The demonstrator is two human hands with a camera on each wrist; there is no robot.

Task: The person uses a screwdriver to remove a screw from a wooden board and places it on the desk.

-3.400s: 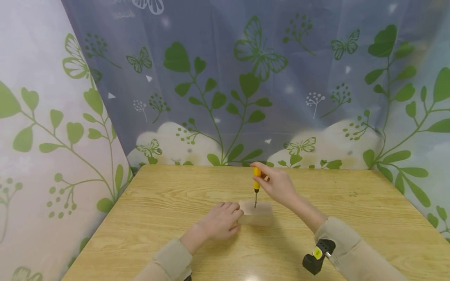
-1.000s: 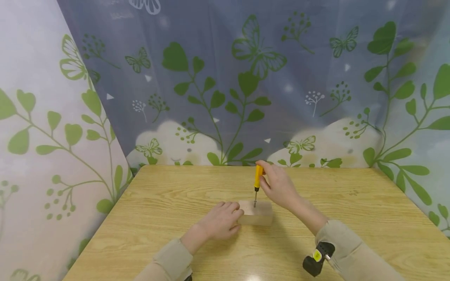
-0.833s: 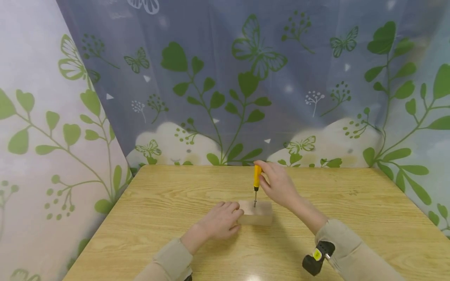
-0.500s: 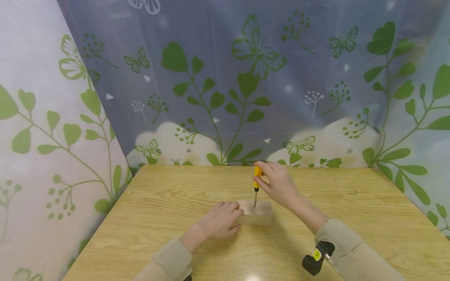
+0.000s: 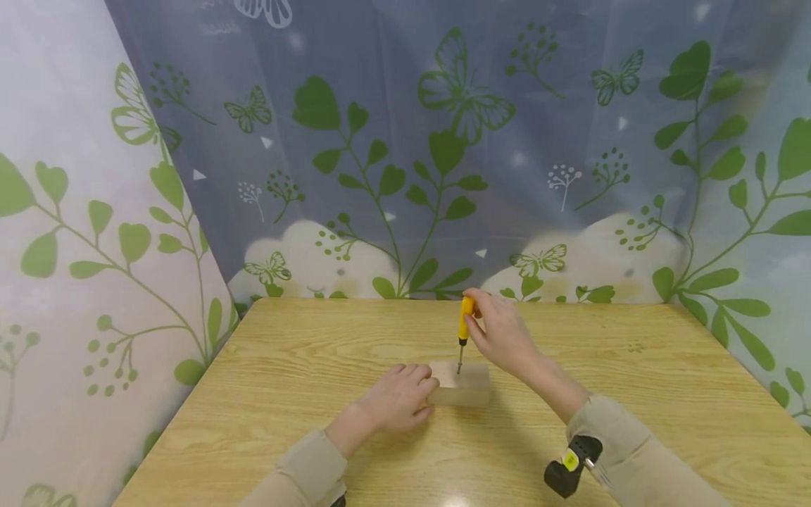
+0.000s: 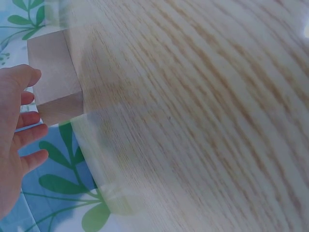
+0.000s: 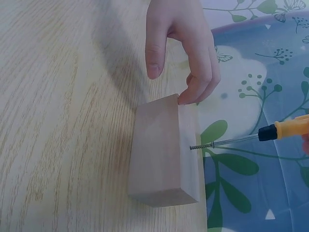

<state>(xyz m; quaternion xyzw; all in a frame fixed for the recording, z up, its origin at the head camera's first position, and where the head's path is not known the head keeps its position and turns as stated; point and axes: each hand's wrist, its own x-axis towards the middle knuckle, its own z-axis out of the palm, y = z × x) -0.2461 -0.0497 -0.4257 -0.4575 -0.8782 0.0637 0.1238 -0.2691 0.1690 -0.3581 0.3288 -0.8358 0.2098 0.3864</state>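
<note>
In the head view, a wooden block (image 5: 473,396) is seen lying on the table (image 5: 285,408). Its left end is held by the left hand (image 5: 394,401), with bent fingers laid over the top. A yellow screwdriver (image 5: 464,324) is gripped by the right hand (image 5: 503,334) and is held nearly upright above the block.

In the left wrist view, the left hand's fingers are seen slightly parted beside the block.

In the right wrist view, a screw (image 7: 201,146) is seen standing in the block's top, much of its thread exposed, its head met by the screwdriver's tip.
</note>
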